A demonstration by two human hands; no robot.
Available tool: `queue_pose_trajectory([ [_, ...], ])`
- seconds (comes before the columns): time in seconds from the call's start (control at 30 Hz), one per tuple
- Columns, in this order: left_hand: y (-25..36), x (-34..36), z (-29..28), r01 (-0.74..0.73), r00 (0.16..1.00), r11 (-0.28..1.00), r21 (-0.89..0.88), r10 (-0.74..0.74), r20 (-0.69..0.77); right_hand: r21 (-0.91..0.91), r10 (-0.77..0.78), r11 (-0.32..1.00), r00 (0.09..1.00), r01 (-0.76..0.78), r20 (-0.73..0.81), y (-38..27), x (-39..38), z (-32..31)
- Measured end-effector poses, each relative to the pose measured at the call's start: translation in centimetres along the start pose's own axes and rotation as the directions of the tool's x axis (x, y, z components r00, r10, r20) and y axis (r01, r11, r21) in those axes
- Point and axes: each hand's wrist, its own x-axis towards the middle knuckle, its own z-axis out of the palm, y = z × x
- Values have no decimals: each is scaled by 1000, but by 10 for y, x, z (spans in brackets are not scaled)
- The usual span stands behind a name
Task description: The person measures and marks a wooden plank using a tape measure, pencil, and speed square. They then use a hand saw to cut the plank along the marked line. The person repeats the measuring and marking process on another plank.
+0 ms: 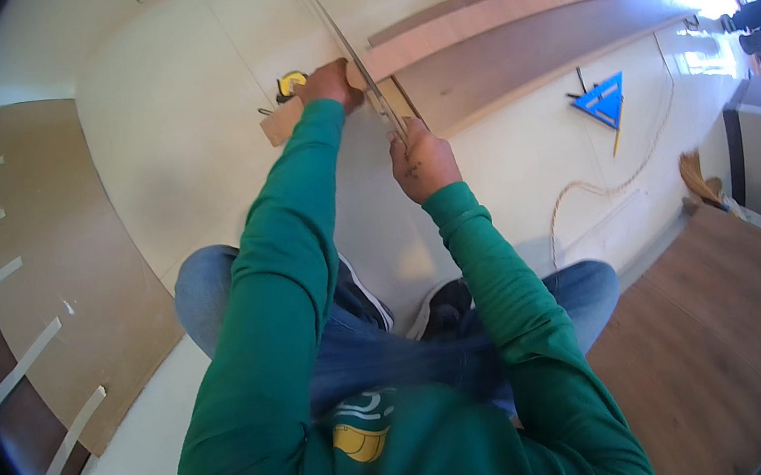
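I judge sawing to be the step in hand. My left hand (330, 85) grasps a short wooden piece (281, 123) just left of the saw (338, 29), fingertips hidden. My right hand (427, 163) is clenched around the saw's handle. Depth of cut cannot be confirmed. The next move appears to call for a straight stroke, with the wooden piece pinned against shifting.

Materials, left to right. Far left of the saw: a flat, matt brown sheet (68, 247) bearing pale tape strips (24, 367). Near the saw's left: a compact yellow-and-black tape measure (292, 84). Right of the saw: a long, smooth pinkish board (505, 15); I cannot tell whether it joins the wooden piece. Beside it, a broad, dull brown panel (531, 67). Farther right of the saw: a thin pale cord (574, 184) in loose curves, a slotted blue triangular square (604, 101) and a slim yellow pencil (617, 142). Farthest right: coarse straw-coloured bristles (696, 175) and a wood-grained sheet (715, 329).
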Motion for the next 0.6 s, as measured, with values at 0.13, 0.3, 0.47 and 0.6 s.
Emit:
queue_pose_trajectory([
  [0.13,-12,-8,-11,46,998,999,6,-46,51,34,68,997,992,-72,103,8,-119,-49],
  [0.3,-13,-9,-11,31,998,999,29,-32,53,38,85,995,988,-91,125,12,-155,-71],
  [0.47,0,0,-5,17,1000,1000,26,-17,0,-12,-9,1000,1000,10,15,6,5,5],
  [0.6,-11,-1,-3,36,997,999,15,-37,66,-16,64,998,993,-63,100,5,-54,-25],
])
